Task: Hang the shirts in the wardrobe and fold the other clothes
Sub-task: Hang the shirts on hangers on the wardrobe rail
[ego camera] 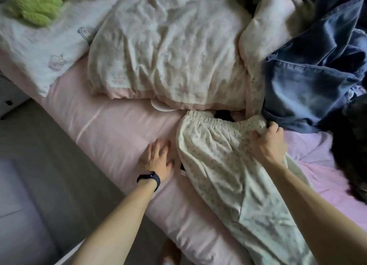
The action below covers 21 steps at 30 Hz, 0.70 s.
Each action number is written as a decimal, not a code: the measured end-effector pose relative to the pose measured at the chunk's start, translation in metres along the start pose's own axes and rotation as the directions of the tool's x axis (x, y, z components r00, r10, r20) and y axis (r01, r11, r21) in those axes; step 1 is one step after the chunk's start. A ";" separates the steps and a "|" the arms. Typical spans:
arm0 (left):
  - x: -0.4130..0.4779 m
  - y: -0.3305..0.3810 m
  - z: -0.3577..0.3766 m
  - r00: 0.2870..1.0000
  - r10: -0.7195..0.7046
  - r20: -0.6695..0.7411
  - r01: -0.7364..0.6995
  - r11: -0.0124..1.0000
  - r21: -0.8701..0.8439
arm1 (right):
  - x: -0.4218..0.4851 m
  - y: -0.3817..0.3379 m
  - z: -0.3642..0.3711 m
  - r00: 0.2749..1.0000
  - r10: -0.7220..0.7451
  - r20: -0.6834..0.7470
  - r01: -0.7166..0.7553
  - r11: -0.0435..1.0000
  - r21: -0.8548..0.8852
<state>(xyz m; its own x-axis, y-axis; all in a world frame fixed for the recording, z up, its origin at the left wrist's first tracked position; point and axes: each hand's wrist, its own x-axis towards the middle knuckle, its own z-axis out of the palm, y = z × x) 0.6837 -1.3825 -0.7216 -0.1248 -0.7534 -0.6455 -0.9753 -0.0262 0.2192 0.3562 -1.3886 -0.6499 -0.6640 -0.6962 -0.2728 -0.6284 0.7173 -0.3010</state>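
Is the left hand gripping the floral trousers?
No, the left hand lies flat on the pink sheet beside the floral trousers; only the right hand grips their waistband.

Person, two arms in view.
- Forearms: both bare along all the length that shows.
- Left hand (158, 159): one slim, plain ring (165, 153) of pale metal on the ring finger.
- Left wrist: black wristband (149, 177), smooth and matte, with a rounded oblong body on top, of the fitness-tracker sort; its face is dark.
- Right hand (266, 143): bare, like its wrist.
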 end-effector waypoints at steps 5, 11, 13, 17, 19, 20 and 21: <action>-0.022 0.006 -0.042 0.991 -0.032 0.133 0.056 0.982 -0.179 | -0.039 -0.012 -0.034 0.976 -0.198 0.089 0.181 0.968 0.173; -0.128 0.070 -0.131 0.996 0.085 0.032 -0.041 0.733 -0.679 | -0.141 -0.036 -0.122 0.918 -0.360 0.166 0.291 0.897 0.333; -0.173 0.098 -0.159 0.978 0.190 0.083 -0.035 0.547 -0.836 | -0.171 -0.040 -0.143 0.894 -0.415 0.167 0.336 0.869 0.363; -0.251 0.124 -0.179 0.974 0.205 0.096 0.001 0.419 -0.908 | -0.237 -0.043 -0.175 0.835 -0.530 0.145 0.414 0.781 0.467; -0.283 0.124 -0.177 0.990 0.140 0.013 -0.052 0.446 -0.894 | -0.265 -0.037 -0.188 0.781 -0.601 0.171 0.459 0.737 0.495; -0.297 0.118 -0.174 0.994 0.105 -0.034 -0.081 0.486 -0.870 | -0.277 -0.032 -0.195 0.748 -0.635 0.194 0.476 0.716 0.511; -0.306 0.113 -0.173 0.995 0.080 -0.066 -0.098 0.528 -0.844 | -0.282 -0.028 -0.199 0.719 -0.657 0.228 0.473 0.702 0.532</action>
<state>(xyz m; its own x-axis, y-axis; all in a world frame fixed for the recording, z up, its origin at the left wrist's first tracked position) 0.6429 -1.2689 -0.3728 -0.1898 -0.7950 -0.5762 -0.3488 -0.4939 0.7965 0.4804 -1.2062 -0.3828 0.0277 -0.9781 -0.2064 -0.5394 0.1593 -0.8269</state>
